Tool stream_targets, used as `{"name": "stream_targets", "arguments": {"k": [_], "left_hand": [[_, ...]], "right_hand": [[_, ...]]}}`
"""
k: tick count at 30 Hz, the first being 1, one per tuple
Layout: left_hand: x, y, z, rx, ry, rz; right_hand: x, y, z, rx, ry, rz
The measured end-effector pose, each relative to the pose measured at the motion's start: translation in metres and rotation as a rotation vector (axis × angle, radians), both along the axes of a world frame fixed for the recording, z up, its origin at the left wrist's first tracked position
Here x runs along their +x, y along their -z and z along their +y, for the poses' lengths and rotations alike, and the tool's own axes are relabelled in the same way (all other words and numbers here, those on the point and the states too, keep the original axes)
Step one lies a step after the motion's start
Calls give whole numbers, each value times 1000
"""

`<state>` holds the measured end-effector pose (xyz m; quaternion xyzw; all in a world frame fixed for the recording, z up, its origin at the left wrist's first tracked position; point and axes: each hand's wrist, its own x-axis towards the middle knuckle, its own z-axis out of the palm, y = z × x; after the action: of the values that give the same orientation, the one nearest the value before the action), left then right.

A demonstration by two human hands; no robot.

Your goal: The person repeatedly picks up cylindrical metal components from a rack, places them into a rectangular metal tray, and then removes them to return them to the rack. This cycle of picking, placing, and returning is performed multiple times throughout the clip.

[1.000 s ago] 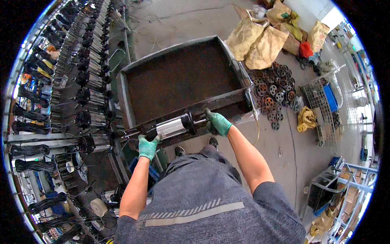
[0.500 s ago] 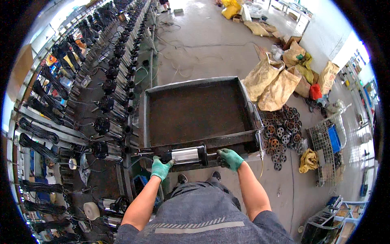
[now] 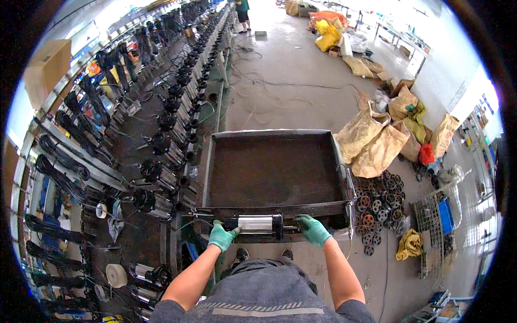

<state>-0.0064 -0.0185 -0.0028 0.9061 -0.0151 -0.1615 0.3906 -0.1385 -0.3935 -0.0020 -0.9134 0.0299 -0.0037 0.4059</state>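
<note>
A motor (image 3: 255,224) with a silver cylindrical body and black end caps lies level across the near side of a shallow metal tray (image 3: 274,205). Green gloves cover both hands. My left hand (image 3: 222,236) grips the black cap at the motor's left end, thumb toward the silver body. At the other end, my right hand (image 3: 314,230) has its fingers closed around the tip of the thin shaft; the glove hides part of that tip. A dark cable runs off to the left beside my left hand.
Rows of similar motors (image 3: 156,203) and hanging coiled black cables (image 3: 56,168) line the left side. On the right are woven sacks (image 3: 377,153), a pile of round pulley-like wheels (image 3: 381,214) and a wire cage (image 3: 431,237). Farther off, a person (image 3: 243,13) stands in the aisle.
The view has tilted upward, so the tray, motor and hands sit lower in the picture and more of the far aisle shows. Both hands stay at the motor's two ends.
</note>
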Motion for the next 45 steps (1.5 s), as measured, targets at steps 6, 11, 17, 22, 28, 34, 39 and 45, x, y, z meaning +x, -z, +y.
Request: {"name": "stream_targets", "arguments": {"k": [6,11,17,22,28,34,39,45], "left_hand": [[-2,-20,-13,-49,6,-5],[-6,-41,-17,35,-2,-8],[-8,-57,-20,133,58,34],[26,-141,-19,785,618,34],[7,-306,-84,978,1221,-167],[-62,-473,-127,928,1491,-185],[-93,-505,-147,657,1617,-459],[-102,-498,-161,505,1712,-499]], "right_hand": [[-10,40,-8,422,87,123],[6,21,23,1031,513,513],[-5,22,20,257,154,178],[-11,20,6,-152,-164,-76],[-22,74,-18,825,98,288],[-6,72,-14,78,-221,73],[-12,57,-26,-454,-444,-59],[-23,62,-15,-194,-306,-30]]}}
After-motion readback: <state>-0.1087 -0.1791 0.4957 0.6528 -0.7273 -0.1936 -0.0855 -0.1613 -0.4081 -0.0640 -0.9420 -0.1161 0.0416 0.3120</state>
